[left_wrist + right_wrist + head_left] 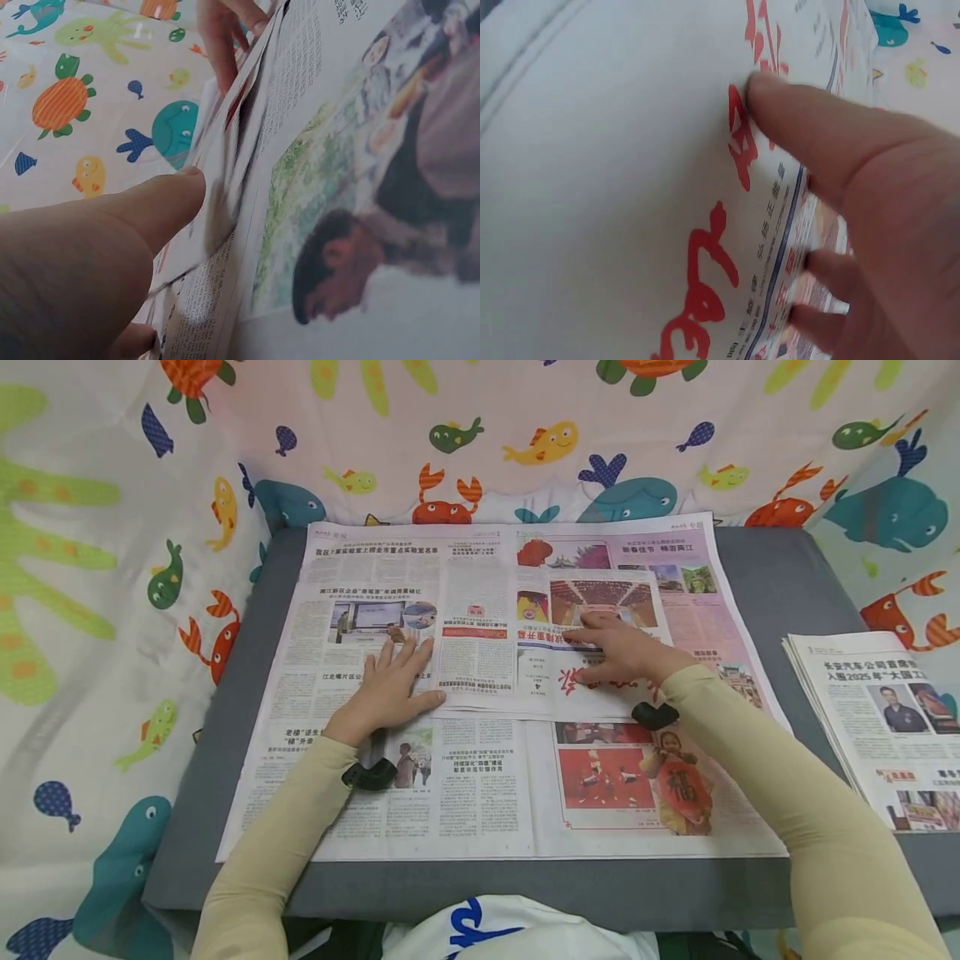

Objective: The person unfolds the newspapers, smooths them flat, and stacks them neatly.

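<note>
A newspaper [480,818] lies opened wide on the grey table. On its middle sits a smaller newspaper section [480,668], its red masthead and print upside down in the head view. My left hand [386,689] rests palm down with fingers spread on the wide sheet, the thumb at the smaller section's left edge. In the left wrist view, that thumb [161,202] lies against layered paper edges. My right hand [630,652] rests flat on the smaller section, over its masthead. The right wrist view shows the right thumb [817,120] on the red characters [739,142].
A stack of folded newspapers [862,693] lies at the table's right side. Grey tabletop [465,889] shows along the front and sides. A curtain [510,485] printed with sea animals hangs behind and at both sides.
</note>
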A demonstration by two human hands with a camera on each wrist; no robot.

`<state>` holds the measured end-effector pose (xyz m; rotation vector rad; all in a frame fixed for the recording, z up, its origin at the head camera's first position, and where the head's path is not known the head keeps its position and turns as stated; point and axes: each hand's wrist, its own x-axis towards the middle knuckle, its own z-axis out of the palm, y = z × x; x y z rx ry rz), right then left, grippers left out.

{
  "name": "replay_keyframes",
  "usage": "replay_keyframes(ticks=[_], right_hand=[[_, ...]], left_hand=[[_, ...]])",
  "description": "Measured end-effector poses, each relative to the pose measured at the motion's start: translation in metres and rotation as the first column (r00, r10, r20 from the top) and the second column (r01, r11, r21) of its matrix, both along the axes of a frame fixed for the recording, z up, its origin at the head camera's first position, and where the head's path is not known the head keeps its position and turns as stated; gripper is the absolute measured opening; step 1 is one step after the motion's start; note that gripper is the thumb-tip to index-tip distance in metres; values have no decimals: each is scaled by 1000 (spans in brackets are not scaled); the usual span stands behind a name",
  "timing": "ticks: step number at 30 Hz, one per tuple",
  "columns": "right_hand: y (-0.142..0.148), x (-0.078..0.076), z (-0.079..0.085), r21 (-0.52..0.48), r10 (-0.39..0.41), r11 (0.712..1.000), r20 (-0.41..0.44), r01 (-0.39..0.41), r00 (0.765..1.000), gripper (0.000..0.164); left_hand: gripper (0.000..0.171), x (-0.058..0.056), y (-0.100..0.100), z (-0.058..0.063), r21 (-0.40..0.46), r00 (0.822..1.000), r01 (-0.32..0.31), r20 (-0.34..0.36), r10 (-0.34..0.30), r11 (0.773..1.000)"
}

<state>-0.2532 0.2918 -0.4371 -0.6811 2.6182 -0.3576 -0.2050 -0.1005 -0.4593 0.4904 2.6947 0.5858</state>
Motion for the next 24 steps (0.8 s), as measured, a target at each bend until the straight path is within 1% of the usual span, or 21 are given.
replay_keyframes(ticks=[4, 7, 10, 11, 13, 17, 21, 22, 24], right_hand=[[-7, 6, 2, 108, -54, 993, -36, 57, 998, 80], [-16, 10, 3, 216, -89, 971, -61, 100, 994, 83], [-26, 14, 4, 288, -111, 949, -74, 128, 991, 84], [-29, 14, 4, 299, -112, 946, -73, 129, 991, 85], [-36, 16, 5, 287, -120, 948, -77, 137, 990, 83], [-49, 20, 8, 272, -136, 950, -76, 152, 988, 82], [-56, 26, 11, 295, -177, 935, -88, 195, 980, 87], [-58, 29, 13, 291, -193, 933, -93, 212, 977, 86], [-63, 34, 15, 294, -201, 930, -96, 221, 975, 78]], left_hand=[[96, -1, 1, -1, 4, 1000, -4, -14, 4, 1000], [97, -1, 1, -1, -9, 1000, 1, -21, -1, 1000], [100, 0, 1, -2, -23, 1000, 9, -18, -9, 1000], [101, 0, 1, -2, -26, 1000, 13, -17, -13, 1000], [104, 1, 1, -1, -27, 1000, 13, -14, -14, 1000], [109, 2, 2, -1, -20, 1000, -12, -15, 12, 1000], [111, 2, 3, -1, -13, 999, -36, -25, 36, 999], [111, 1, 3, -1, -13, 999, -37, -27, 37, 999], [110, 1, 3, -1, -16, 999, -36, -28, 35, 999]])
